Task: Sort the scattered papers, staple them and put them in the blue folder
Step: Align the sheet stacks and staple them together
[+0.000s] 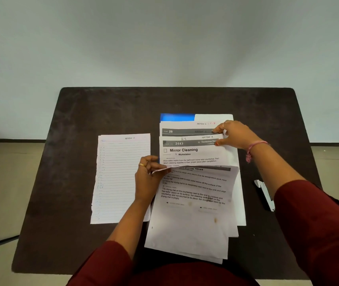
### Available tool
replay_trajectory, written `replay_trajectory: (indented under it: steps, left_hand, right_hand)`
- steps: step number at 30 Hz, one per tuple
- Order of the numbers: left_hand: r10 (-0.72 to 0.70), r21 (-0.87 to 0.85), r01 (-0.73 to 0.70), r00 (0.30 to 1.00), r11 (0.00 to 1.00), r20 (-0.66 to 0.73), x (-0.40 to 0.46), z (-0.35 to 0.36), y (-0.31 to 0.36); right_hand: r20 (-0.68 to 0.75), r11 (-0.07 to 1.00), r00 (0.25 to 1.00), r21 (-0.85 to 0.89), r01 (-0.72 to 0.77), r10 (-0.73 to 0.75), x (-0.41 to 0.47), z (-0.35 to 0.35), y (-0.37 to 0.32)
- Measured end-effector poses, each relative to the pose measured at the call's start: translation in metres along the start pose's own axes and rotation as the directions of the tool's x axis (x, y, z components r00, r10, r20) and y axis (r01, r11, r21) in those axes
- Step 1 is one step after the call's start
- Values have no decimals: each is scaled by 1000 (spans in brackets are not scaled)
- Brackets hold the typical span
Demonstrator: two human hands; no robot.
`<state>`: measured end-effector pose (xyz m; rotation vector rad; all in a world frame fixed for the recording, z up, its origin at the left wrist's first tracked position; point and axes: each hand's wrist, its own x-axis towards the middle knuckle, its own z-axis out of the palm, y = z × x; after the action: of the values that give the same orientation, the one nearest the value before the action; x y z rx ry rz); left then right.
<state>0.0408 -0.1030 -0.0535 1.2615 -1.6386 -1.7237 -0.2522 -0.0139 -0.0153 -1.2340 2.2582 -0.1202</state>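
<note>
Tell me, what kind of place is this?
Probably an office or study desk: a dark table against a plain wall, printed task sheets, a lined handwritten page, a stapler and a blue folder.

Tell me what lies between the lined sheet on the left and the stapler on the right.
In the head view, the printed paper pile lies between the lined sheet and stapler, with the left hand pinching one sheet.

Both hands (233,134) on printed papers (193,195)

Blue folder (177,117); white papers (193,203) with grey header bands; dark brown table (102,108); maroon sleeves (317,219).
</note>
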Motion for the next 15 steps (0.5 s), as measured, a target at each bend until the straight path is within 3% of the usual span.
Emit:
replay_trajectory:
  steps: [2,8,15]
  left_hand:
    - [15,40,-16,1000,999,10,-1,0,-1]
    - [107,104,-108,994,989,10,-2,-1,-8]
    - [217,153,-214,976,965,-5,1,0,-16]
  right_hand:
    - [-13,999,1000,-44,-13,12,4,1,-1]
    - [-56,987,998,158,-26,35,5,4,3]
    - [-104,994,994,99,41,-31,-6,9,12]
